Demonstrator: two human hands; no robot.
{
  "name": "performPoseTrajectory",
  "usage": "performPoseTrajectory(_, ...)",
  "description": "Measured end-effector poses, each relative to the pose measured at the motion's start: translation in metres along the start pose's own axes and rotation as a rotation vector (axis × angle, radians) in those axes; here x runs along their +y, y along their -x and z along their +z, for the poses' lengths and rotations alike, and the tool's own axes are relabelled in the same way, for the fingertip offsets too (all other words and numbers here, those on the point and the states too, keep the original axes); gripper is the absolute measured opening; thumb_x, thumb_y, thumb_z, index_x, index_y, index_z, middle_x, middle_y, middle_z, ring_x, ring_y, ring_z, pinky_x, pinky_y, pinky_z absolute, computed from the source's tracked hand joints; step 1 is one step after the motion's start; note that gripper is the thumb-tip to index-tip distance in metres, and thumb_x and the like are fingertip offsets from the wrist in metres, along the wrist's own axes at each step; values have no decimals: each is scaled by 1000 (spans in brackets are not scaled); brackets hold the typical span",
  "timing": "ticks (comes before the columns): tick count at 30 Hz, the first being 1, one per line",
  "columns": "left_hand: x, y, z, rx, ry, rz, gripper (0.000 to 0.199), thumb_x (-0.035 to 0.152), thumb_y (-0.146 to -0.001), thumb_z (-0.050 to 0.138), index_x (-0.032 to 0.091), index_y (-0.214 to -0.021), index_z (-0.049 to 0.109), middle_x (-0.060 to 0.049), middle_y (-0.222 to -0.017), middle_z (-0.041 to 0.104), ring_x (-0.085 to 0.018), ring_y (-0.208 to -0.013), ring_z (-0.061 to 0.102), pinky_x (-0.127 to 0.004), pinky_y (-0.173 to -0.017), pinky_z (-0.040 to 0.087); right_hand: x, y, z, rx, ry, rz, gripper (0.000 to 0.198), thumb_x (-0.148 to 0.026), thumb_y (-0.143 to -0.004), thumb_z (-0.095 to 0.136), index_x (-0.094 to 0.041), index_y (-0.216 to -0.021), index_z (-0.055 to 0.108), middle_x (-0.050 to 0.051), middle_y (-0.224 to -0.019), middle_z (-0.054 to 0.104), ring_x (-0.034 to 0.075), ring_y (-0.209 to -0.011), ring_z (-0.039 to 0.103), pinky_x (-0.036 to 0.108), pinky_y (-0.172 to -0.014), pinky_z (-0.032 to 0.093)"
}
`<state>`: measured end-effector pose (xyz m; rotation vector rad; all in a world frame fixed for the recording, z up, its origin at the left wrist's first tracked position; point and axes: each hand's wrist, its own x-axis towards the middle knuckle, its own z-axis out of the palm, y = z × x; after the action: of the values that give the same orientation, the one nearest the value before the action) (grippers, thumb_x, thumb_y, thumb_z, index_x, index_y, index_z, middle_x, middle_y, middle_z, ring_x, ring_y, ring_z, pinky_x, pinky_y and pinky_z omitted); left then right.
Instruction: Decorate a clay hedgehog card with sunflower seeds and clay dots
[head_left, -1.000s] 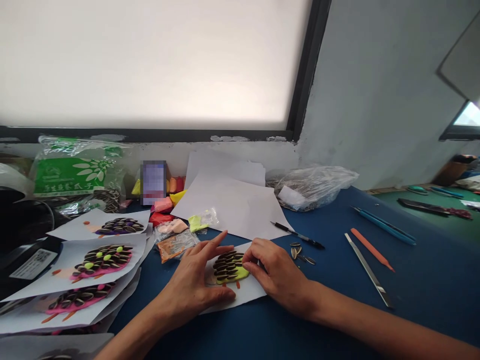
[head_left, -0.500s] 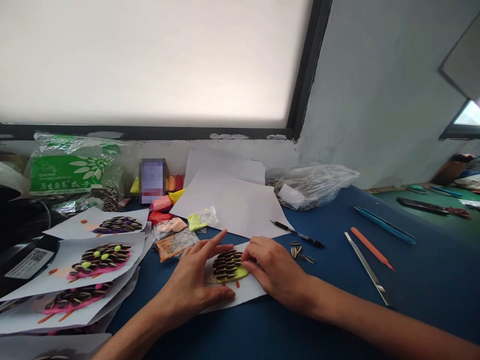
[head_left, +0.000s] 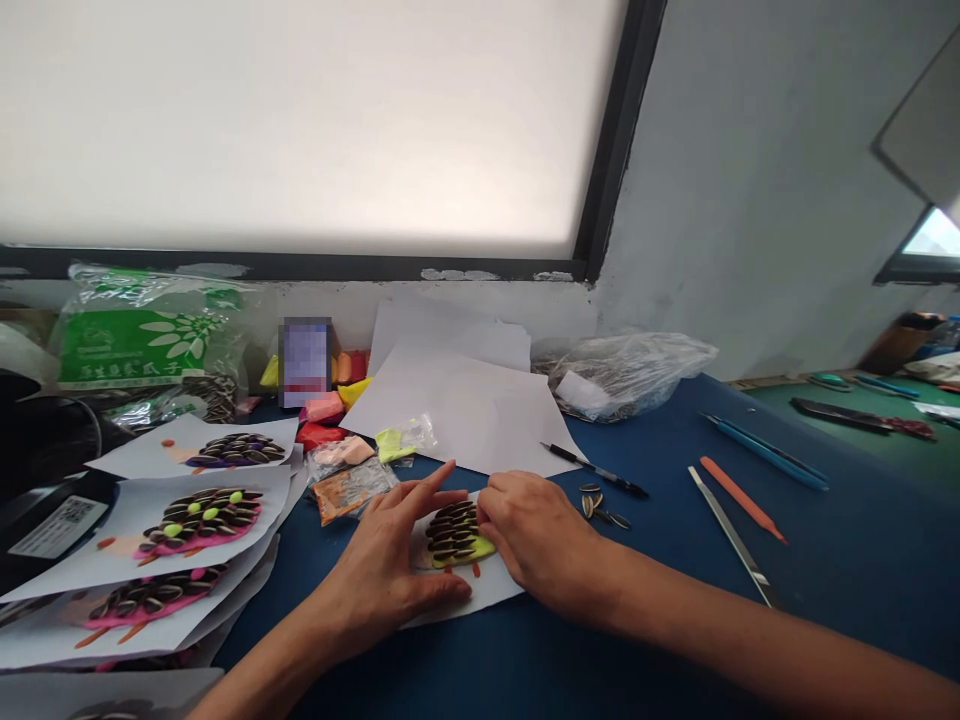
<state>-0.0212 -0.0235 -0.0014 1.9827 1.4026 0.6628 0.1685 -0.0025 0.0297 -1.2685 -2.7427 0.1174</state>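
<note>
A sheet of white paper (head_left: pixel 480 590) lies before me with a hedgehog picture (head_left: pixel 452 532) on it: a yellow-green clay body covered in rows of sunflower seeds, with small orange feet. My left hand (head_left: pixel 401 545) rests on the paper's left side, thumb and fingers spread around the hedgehog. My right hand (head_left: pixel 529 530) is closed in a pinch at the hedgehog's right edge, its fingertips at the clay; what they hold is hidden. Several loose sunflower seeds (head_left: pixel 598 506) lie on the blue table just right of that hand.
Finished seed hedgehog pictures (head_left: pixel 202 520) are stacked on the left. Behind stand a green seed bag (head_left: pixel 142 345), coloured clay packs (head_left: pixel 349 450), blank paper (head_left: pixel 457 400) and a clear plastic bag (head_left: pixel 630 370). A pen (head_left: pixel 600 470), tweezers (head_left: pixel 765 450), an orange tool (head_left: pixel 742 500) and a metal blade (head_left: pixel 731 535) lie rightward.
My right hand has shifted slightly left over the hedgehog's right edge, its fingers curled more tightly. My left hand has stayed in place.
</note>
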Motion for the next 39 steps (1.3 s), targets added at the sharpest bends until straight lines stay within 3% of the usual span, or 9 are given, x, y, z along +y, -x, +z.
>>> performPoseTrajectory(8,0,0,1,6,7,14,90,40,-67,74,34,-147,31,-4,-137,56,-37,-128,39,-58,-108,26,1,-3,0,-15,-21,38,13,-13,-86,55,-14,-78,66,8,-80,65,19,-72,60,30,-63,40)
performPoseTrajectory(13,-2,0,2,11,13,12,91,39,-66,75,35,-146,32,-3,-135,57,-36,-128,39,-57,-108,26,4,0,-5,65,-117,102,5,-22,-84,66,-18,-86,66,5,-85,66,18,-74,60,28,-63,40)
performPoseTrajectory(18,0,0,0,14,14,-14,91,40,-66,74,36,-146,31,-2,-135,57,-37,-128,38,-56,-107,27,26,5,-14,123,-53,170,15,-20,-92,53,-16,-84,64,7,-86,66,17,-73,60,27,-62,39)
performPoseTrajectory(25,-3,0,1,24,16,12,88,42,-67,73,38,-145,33,-2,-133,59,-37,-126,42,-57,-105,30,64,10,-35,-102,99,270,18,-6,-80,56,-17,-76,69,8,-79,70,22,-72,64,27,-54,33)
performPoseTrajectory(34,-12,1,4,22,-55,24,87,43,-71,71,40,-146,28,0,-137,56,-37,-126,42,-56,-104,33,63,17,-57,-347,225,397,24,7,-63,60,-10,-79,68,17,-86,68,28,-76,64,27,-54,35)
performPoseTrajectory(39,-9,2,2,2,-95,6,85,45,-73,67,38,-147,27,-1,-139,53,-36,-128,41,-54,-104,35,62,15,-54,-449,132,327,21,1,-71,57,-11,-83,69,13,-84,67,24,-76,64,24,-54,36)
